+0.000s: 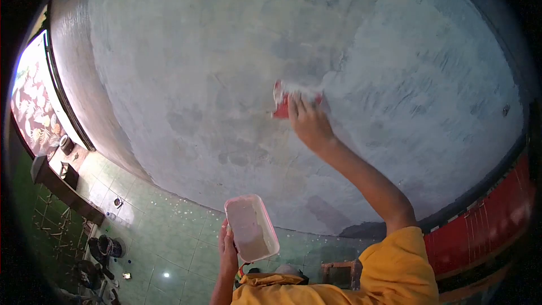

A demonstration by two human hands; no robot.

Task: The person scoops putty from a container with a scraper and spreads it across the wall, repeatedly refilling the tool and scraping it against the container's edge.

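Note:
My right hand (309, 124) presses a red putty spreader (280, 108) against the grey plastered wall (192, 62). White paste is smeared over the spreader's upper part, and my fingers lie across its face. Lower down, my left hand (227, 251) grips the side of a clear plastic tub with a pinkish rim (270, 223). Tilted toward me, the tub shows pale paste (247, 231) inside. Around the spreader the wall has lighter smears and darker, damp-looking patches.
Green floor tiles (175, 243) with white spots run along the wall's foot. A wooden stool (340, 274) stands below my right arm. To the right is a red panel (480, 234); at left, a bright doorway (39, 96) and a dark bucket (110, 247) among clutter.

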